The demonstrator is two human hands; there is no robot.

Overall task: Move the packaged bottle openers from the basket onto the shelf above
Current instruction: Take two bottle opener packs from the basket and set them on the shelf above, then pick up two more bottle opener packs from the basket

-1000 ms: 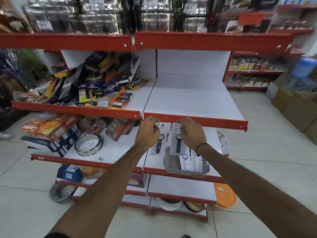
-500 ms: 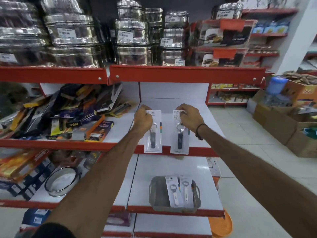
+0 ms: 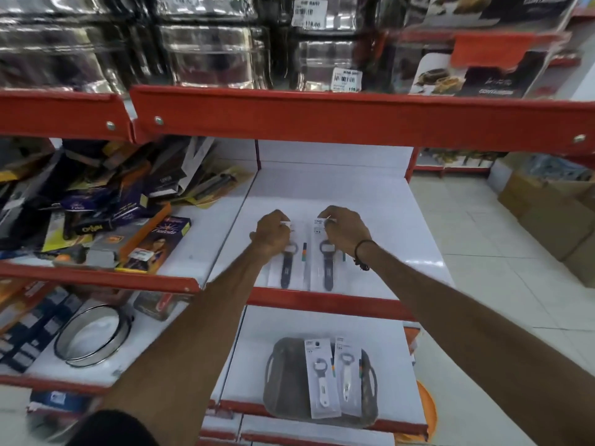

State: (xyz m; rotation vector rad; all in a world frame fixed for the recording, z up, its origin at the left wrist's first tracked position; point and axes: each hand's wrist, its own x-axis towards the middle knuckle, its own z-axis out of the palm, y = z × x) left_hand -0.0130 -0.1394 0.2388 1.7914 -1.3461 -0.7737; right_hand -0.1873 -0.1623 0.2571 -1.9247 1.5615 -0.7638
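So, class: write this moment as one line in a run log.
left hand: holds opener pack on shelf | right hand: holds second pack | basket: two packs left

White shelf (image 3: 370, 201), 2 dark openers (image 3: 286, 268); lower shelf (image 3: 257, 358), basket (image 3: 283, 381)

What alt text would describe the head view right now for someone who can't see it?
Both hands, left hand and right hand, each pinch the top of a dark-handled packaged opener lying side by side on the white shelf. Below, two white-handled packaged openers remain in the grey basket.
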